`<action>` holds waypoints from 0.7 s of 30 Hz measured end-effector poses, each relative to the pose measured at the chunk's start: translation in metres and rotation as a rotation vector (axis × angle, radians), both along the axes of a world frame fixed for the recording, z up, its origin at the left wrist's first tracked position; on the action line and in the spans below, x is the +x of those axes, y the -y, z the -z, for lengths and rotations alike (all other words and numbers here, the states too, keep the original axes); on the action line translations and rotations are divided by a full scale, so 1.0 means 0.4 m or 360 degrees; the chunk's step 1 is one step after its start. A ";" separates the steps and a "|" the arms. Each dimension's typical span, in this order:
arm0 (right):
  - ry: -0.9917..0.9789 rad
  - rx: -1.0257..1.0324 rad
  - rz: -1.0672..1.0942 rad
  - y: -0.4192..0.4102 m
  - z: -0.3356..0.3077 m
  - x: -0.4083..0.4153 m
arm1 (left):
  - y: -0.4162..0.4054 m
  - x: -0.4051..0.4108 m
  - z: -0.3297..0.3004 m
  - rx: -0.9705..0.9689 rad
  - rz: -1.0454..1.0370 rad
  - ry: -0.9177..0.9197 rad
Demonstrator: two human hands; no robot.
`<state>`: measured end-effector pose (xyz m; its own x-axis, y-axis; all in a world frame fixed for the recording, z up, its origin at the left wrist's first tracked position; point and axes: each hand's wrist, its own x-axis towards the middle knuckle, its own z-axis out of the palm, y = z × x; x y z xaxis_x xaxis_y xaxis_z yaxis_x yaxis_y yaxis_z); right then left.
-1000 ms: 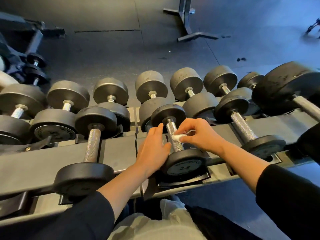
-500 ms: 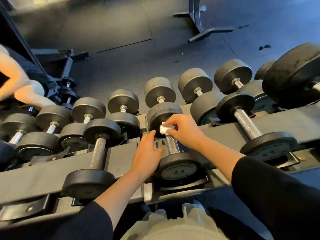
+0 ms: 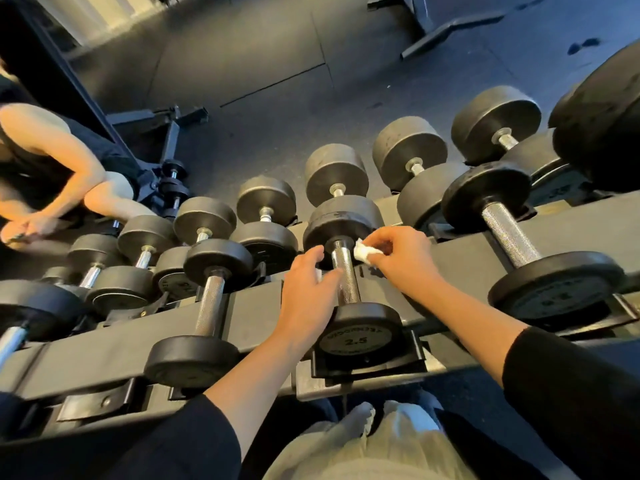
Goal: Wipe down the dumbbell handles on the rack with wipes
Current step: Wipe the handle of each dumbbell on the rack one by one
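Right hand (image 3: pixel 401 258) pinching a balled-up wipe (image 3: pixel 363 252) at the handle's (image 3: pixel 344 275) 12 o'clock end, left hand (image 3: pixel 306 292) relaxed open, steadying the 2.5 dumbbell (image 3: pixel 358 336) on the rack (image 3: pixel 114 344).

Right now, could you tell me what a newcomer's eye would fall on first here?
Centre frame, the right hand pinches a crumpled white wipe against the top of the 2.5 dumbbell handle, while the left hand rests beside it. The dark rack runs across, loaded with black dumbbells. Far left, another person crouches.
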<state>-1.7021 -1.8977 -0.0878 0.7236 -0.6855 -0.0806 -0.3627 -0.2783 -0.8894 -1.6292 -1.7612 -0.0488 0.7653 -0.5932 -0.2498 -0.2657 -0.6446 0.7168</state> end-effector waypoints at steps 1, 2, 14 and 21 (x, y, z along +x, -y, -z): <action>0.0022 0.0028 -0.0024 -0.001 0.013 0.010 | 0.004 -0.005 0.002 -0.0011 -0.0026 -0.0044; 0.0048 0.0069 -0.0056 -0.002 0.026 0.020 | 0.005 -0.010 0.004 -0.0012 -0.0048 -0.0067; 0.0172 0.0456 -0.0582 -0.037 0.037 -0.046 | -0.049 0.004 0.017 -0.0080 -0.0194 -0.0127; -0.0136 0.0084 -0.0171 -0.022 0.055 0.024 | -0.055 0.016 0.024 -0.0065 -0.0140 -0.0089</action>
